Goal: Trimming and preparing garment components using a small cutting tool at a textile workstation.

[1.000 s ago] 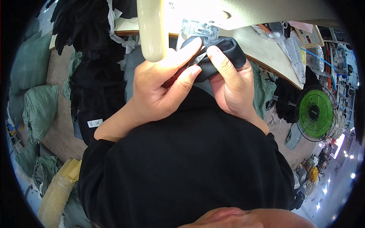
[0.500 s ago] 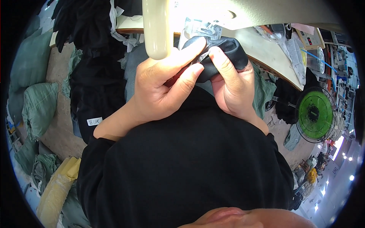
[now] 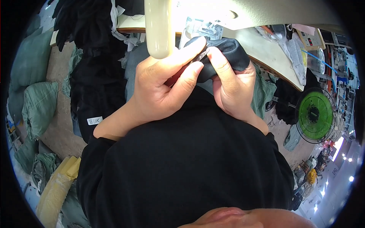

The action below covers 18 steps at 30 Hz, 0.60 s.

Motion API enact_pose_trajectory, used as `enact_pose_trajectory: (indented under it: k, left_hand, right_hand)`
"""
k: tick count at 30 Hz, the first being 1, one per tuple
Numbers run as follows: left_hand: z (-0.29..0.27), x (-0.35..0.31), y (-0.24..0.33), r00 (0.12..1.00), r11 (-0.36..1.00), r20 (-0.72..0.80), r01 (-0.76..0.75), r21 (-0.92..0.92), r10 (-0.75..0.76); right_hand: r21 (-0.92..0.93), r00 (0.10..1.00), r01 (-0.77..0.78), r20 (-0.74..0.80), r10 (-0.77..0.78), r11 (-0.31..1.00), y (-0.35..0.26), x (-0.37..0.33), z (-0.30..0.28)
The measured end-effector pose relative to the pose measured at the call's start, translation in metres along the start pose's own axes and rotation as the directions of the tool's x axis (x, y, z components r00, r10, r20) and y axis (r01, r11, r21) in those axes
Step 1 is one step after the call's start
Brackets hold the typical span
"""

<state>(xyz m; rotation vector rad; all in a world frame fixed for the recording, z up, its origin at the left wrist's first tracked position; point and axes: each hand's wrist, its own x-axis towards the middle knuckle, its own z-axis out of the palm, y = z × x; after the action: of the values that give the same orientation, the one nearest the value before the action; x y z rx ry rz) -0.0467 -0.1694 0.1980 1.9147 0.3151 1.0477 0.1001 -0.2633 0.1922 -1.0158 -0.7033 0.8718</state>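
Note:
Both my hands are raised in front of my chest, under the lit head of a cream sewing machine point(image 3: 262, 13). Between them is a folded piece of smooth black cloth point(image 3: 232, 51). My left hand point(image 3: 161, 81) is closed, with thumb and forefinger at the cloth's left edge. My right hand point(image 3: 234, 85) wraps the cloth from the right, its thumb pressing on top. A small, shiny greyish piece point(image 3: 202, 56) shows between the two thumbs; I cannot make out its kind. Just beyond the fingers is a clear plastic guard point(image 3: 209, 28).
A rounded cream machine part point(image 3: 157, 34) hangs close above my left hand. The pale tabletop point(image 3: 266, 47) runs to the right, with papers on it. Black garments point(image 3: 97, 83) are heaped at left; green sacks point(image 3: 40, 108) stand beyond. A green fan point(image 3: 315, 114) is at right.
My hands stay almost in place on the black cloth. The right thumb has shifted very slightly left against the small shiny piece.

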Motion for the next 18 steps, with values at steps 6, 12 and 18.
enact_pose_trajectory:
  k: [6,12,18]
  left_hand:
    - [0.002,-0.004,0.003,0.998,0.998,-0.034,0.060,-0.022,-0.061]
    - [-0.006,-0.014,0.001,0.862,0.608,0.233,0.488,-0.627,-0.451]
    - [-0.003,-0.010,0.001,0.998,0.996,0.032,0.057,0.074,-0.059]
  right_hand:
    - [-0.154,0.997,0.080,0.018,-0.078,0.985,0.003,0.001,-0.002]
    - [-0.221,0.997,0.076,0.005,-0.077,0.972,0.001,0.000,-0.002]
    - [-0.242,0.989,0.150,0.038,-0.145,0.959,0.001,-0.002,0.001]
